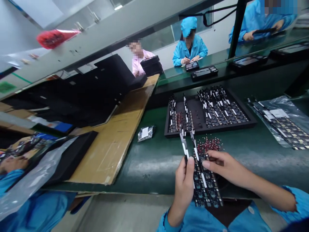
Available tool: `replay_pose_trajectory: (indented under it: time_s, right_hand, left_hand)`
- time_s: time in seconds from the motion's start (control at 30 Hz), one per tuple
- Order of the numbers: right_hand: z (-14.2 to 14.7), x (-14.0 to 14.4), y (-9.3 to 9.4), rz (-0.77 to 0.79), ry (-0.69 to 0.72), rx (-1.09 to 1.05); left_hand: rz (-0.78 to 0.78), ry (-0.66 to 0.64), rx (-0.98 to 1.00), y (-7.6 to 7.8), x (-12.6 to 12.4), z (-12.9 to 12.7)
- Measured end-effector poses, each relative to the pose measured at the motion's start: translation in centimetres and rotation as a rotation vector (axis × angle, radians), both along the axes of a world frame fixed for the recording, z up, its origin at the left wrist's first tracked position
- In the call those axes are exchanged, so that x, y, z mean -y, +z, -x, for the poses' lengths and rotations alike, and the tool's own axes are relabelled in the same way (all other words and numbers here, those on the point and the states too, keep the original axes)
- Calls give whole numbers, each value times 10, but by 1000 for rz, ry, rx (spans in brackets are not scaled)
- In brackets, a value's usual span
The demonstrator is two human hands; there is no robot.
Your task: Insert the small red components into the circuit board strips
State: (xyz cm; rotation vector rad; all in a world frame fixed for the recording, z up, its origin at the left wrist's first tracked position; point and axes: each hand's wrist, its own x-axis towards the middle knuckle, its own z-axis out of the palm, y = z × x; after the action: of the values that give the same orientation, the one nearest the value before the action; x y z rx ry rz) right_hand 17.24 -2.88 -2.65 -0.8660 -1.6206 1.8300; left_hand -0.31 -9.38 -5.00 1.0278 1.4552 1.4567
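Left hand (183, 183) gripped circuit board strip (205, 180) by its edge, right hand (223, 166) pinched its top, red parts (209, 144) just behind on green worktop (149, 161), black tray (207, 112) beyond.

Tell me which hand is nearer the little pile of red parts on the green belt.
Right. The right hand has its fingers just below the pile of red parts, almost touching. The left hand sits lower and further left, holding the black circuit boards.

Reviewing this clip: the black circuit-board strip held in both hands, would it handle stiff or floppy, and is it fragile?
The circuit-board strip probably handles stiff: it juts out straight from the left hand without sagging. It looks thin and light, since fingertips alone carry it. Likely fragile: small parts cover its face where the right hand touches.
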Motion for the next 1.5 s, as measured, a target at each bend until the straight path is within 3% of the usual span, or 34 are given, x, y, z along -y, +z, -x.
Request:
replay_pose_trajectory:
  time_s: [0.13,0.5,0.77,0.97,1.13,1.3,1.5]
  right_hand:
    - [1,-2,2,82,-24,-58]
    - [-2,-5,-1,133,-4,-132]
    - [7,-5,4,41,-104,-77]
    - [12,-1,3,36,-22,-82]
    - [12,0,-4,85,-4,-112]
    - [12,0,-10,121,-23,-126]
    - [12,0,-9,135,-36,-134]
  left_hand:
    - [-9,-26,8,3,2,-4]
    - [35,-18,314,4,-2,-17]
    - [-50,40,97,0,-5,-15]
    - [-38,-13,343,9,-4,-19]
    - [-19,-8,515,3,-4,-24]
    - [6,19,561,-5,-7,-27]
    - [8,9,616,-2,-10,-28]
